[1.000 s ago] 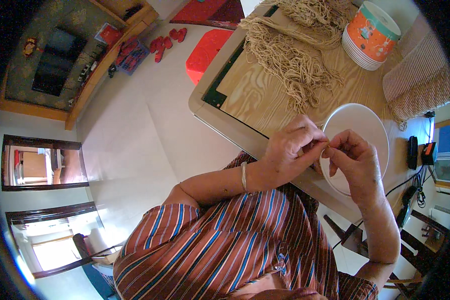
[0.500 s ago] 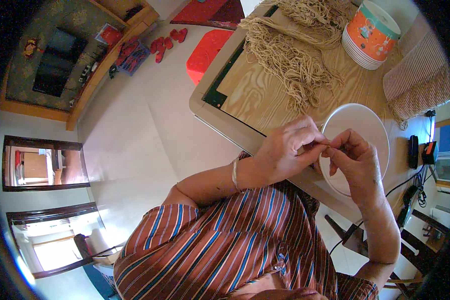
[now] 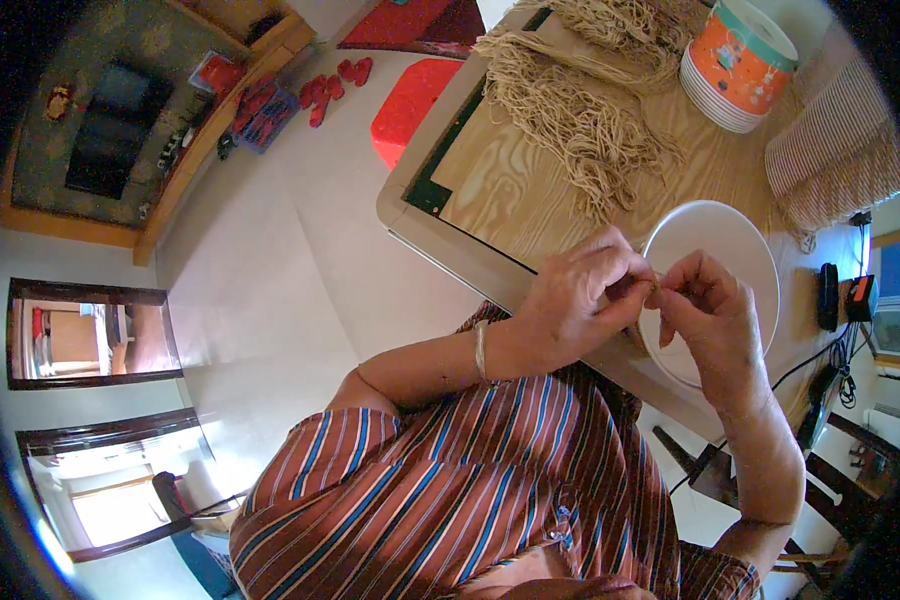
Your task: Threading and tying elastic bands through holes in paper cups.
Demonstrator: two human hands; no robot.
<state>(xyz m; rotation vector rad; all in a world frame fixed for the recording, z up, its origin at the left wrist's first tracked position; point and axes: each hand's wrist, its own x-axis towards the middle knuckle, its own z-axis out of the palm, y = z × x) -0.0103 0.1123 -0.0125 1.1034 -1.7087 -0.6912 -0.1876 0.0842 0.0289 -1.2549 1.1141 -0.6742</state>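
Observation:
Over a round white bowl, my two hands meet fingertip to fingertip. My left hand, a pale bangle on its wrist, is closed in a pinch. My right hand pinches too, its thumb and forefinger touching the left fingertips. Whatever lies between the fingers is too small to make out. Beyond the left hand a tangled heap of beige yarn spreads over the wood-grain table.
An orange and green patterned paper tub stands at the far right, near a striped woven cloth. Black cables and small dark devices lie along the right edge. A red stool is left of the table.
Both hands stay over the bowl, still pinching, with only slight finger shifts. The view has moved a little.

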